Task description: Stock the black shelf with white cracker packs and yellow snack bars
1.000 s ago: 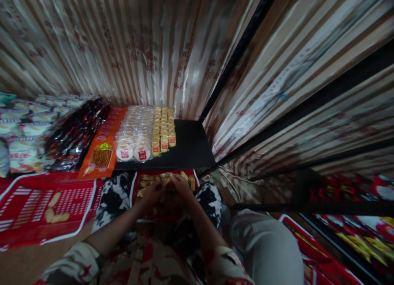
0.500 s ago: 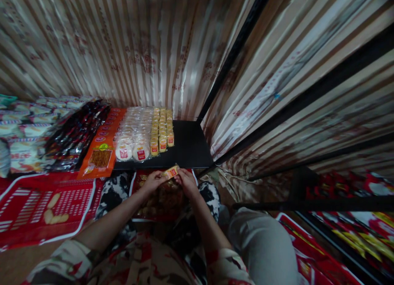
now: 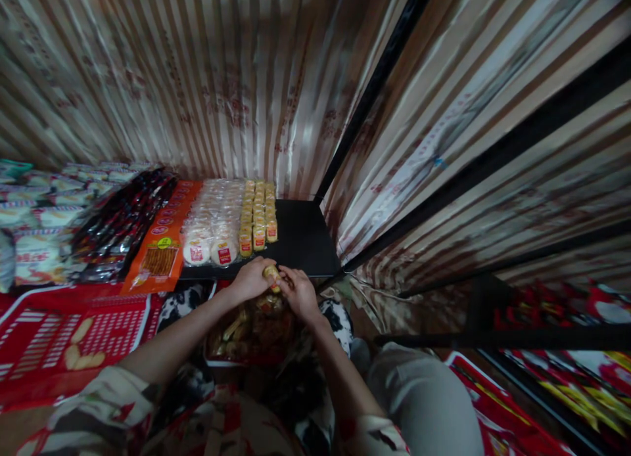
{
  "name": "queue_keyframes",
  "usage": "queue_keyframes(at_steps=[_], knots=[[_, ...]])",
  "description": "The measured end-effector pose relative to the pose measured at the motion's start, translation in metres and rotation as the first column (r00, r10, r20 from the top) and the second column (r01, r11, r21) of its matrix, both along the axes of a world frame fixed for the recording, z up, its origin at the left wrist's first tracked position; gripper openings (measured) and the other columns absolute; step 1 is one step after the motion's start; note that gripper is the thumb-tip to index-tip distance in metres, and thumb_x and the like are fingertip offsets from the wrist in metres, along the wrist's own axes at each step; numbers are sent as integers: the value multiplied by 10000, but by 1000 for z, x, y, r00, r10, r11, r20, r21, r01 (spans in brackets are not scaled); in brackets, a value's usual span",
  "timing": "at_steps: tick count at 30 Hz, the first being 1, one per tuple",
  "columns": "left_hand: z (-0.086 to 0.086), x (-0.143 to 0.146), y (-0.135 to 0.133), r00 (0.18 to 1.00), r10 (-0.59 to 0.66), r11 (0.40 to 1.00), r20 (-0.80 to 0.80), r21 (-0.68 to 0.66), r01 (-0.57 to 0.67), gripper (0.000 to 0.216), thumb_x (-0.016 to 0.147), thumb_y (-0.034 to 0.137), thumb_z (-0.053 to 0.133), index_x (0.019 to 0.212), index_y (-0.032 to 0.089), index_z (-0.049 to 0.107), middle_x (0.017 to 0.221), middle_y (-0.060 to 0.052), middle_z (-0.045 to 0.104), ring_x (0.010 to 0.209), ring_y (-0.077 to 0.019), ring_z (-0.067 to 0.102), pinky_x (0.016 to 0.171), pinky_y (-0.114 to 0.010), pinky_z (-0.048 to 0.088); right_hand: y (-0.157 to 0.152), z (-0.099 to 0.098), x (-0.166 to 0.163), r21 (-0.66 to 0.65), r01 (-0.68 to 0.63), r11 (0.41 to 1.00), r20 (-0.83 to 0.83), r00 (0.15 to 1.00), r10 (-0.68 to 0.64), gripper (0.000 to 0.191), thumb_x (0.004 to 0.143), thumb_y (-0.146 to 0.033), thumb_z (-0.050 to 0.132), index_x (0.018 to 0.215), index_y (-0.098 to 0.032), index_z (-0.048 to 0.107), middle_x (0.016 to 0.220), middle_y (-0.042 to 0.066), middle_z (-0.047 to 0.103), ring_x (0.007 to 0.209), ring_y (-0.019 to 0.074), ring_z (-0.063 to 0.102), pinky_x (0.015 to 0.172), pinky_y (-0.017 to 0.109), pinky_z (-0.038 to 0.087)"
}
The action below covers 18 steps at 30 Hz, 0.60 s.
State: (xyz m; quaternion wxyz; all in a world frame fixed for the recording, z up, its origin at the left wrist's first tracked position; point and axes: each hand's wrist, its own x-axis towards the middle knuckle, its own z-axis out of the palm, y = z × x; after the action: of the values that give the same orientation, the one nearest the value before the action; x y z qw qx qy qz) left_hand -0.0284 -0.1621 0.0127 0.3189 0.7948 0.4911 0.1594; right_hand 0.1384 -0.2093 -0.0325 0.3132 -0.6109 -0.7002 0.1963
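Between my two hands is a small yellow wrapped snack [image 3: 271,273], held just past the shelf's front edge. My left hand [image 3: 250,280] grips it from the left, fingers closed. On the other side my right hand [image 3: 298,292] pinches its lower right end. Below them sits a red basket [image 3: 221,363] holding many similar wrapped snacks [image 3: 236,328], partly covered by my hands and arms. Ahead, on the black shelf [image 3: 300,236], matching yellow snacks [image 3: 259,213] stand in rows beside round white wrapped crackers [image 3: 211,226].
Left along the shelf lie an orange snack packet [image 3: 156,257], dark shiny packets [image 3: 123,223] and white bags [image 3: 42,252]. A red basket [image 3: 118,324] with a few loose yellow pieces stands at lower left. Black frame bars [image 3: 473,154] cross the right side, near a person's grey-clad knee [image 3: 424,390].
The wrapped snack has turned from lying crosswise to more upright between my fingers. My left hand has moved right and higher, closer to my right hand.
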Motion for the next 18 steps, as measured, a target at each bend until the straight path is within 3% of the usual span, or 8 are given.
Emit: queue_keyframes(at_steps=[3, 9, 12, 18], knots=[[-2, 8, 9, 997, 49, 999, 51, 22, -50, 354, 763, 170, 520, 1109, 164, 593, 1080, -73, 627, 983, -181, 594, 906, -305, 451, 10, -1, 1, -23, 10, 1000, -77, 997, -11, 256, 825, -283, 557, 1054, -215, 650, 888, 47, 650, 837, 187, 564, 778, 303, 462], [-12, 23, 14, 941, 216, 968, 261, 70, -242, 498, 753, 126, 482, 1250, 138, 457, 1152, -110, 555, 782, -122, 610, 795, -299, 511, 39, -2, 5, 29, 147, 989, -74, 987, -144, 230, 815, -276, 532, 995, -189, 647, 864, 56, 624, 827, 193, 547, 763, 307, 449], [-17, 29, 10, 913, 224, 953, 342, 120, -279, 529, 749, 93, 447, 1273, 160, 423, 1213, -115, 498, 830, -123, 612, 789, -297, 523, 58, -3, 5, 7, 229, 973, -114, 967, -226, 239, 820, -291, 514, 991, -178, 637, 866, 56, 610, 797, 183, 560, 734, 293, 457], [-30, 36, 13, 944, 200, 964, 264, 118, -237, 460, 750, 56, 407, 1187, 151, 510, 1240, -103, 514, 1058, -176, 567, 976, -350, 456, 92, -8, -4, -6, 292, 956, -132, 948, -290, 251, 806, -252, 517, 1006, -150, 628, 962, 84, 595, 766, 164, 581, 755, 290, 474]])
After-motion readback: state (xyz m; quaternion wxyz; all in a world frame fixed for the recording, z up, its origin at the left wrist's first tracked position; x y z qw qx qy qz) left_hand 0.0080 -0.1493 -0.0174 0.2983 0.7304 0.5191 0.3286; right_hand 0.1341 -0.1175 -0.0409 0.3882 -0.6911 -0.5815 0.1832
